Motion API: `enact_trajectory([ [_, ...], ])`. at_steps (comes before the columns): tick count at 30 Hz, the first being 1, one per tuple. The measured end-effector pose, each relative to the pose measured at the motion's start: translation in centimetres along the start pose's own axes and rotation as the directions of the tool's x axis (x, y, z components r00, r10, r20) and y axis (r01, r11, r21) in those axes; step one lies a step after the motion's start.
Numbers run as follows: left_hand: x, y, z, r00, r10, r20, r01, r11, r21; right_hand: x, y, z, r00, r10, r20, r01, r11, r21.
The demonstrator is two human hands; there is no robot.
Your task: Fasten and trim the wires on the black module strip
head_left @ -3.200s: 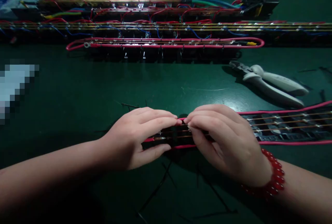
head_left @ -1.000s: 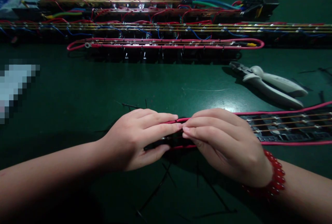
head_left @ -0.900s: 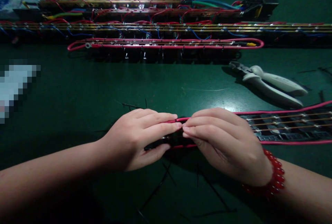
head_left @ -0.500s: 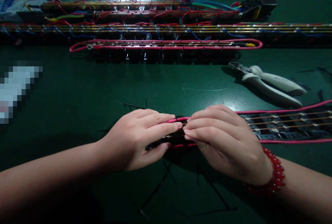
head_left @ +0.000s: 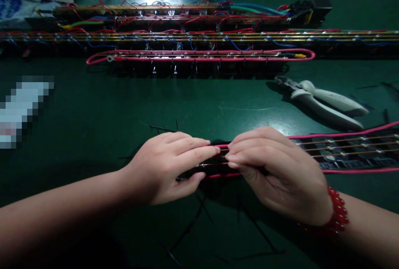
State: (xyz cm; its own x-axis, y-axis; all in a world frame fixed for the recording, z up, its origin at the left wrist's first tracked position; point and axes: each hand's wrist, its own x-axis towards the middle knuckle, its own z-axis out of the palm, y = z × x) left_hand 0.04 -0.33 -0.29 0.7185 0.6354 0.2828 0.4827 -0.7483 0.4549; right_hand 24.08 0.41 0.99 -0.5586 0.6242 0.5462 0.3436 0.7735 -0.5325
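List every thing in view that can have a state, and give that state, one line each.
left hand: closed on the near strip's end, fingers on top, thumb under.
right hand: closed on the same end, fingertips meeting the left's.
near strip: flat on the mat, pink wire looped round it.
cutters: lying untouched, jaws shut.
far strips: lying in rows, wired.
cable ties: loose on the mat.
bracelet: on the right wrist.

Right hand slides a little along the strip

The right hand has edged rightward along the wired strip, opening a small gap from the left hand fingertips; its beaded bracelet sits further right too.
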Motion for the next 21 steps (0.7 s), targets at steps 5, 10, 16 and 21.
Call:
enact_trajectory([
  [5,-0.02,-0.29,0.15,0.998,0.046,-0.045,-0.045,0.999,0.02,0.1,0.13,-0.18,1.0,0.008,-0.003,-0.008,0.999,-0.035],
  [10,-0.03,-0.05,0.04,0.997,0.079,-0.012,-0.079,0.995,0.061,0.09,0.12,-0.24,0.999,0.033,-0.021,-0.034,0.999,-0.017],
  [16,-0.04,0.09,-0.07,0.996,0.085,0.001,-0.085,0.994,0.073,0.27,0.14,-0.1,0.999,0.03,-0.011,-0.03,0.999,-0.017],
  [21,0.0,0.26,-0.08,1.0,0.015,-0.017,-0.015,0.999,0.036,0.4,-0.1,-0.15,0.999,0.031,-0.013,-0.031,0.999,-0.016],
])
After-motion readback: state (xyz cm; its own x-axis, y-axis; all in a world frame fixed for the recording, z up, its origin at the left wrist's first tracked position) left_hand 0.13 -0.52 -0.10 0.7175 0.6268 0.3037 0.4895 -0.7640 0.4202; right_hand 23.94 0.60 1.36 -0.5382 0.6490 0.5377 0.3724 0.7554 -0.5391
